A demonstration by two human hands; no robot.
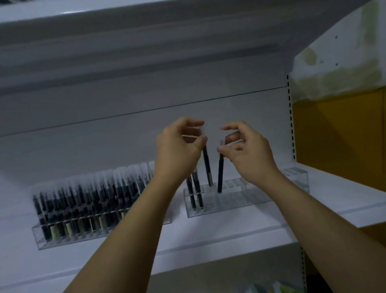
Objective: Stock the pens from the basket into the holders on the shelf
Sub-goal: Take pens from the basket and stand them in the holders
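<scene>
Each hand holds a pen at the near-empty holder

The left hand (177,148) pinches the pale cap end of an upright pen (207,166), and the right hand (248,149) pinches the top of a tilted pen (220,174). Both tips sit at the slots of the clear holder (242,200) on the shelf (328,205), beside two standing pens (195,194). The pens are likely light, stiff and smooth. A fingertip grip near the cap suits them, though caps may slip off. The full holder (76,237) stands to the left. The basket is not in view.
</scene>
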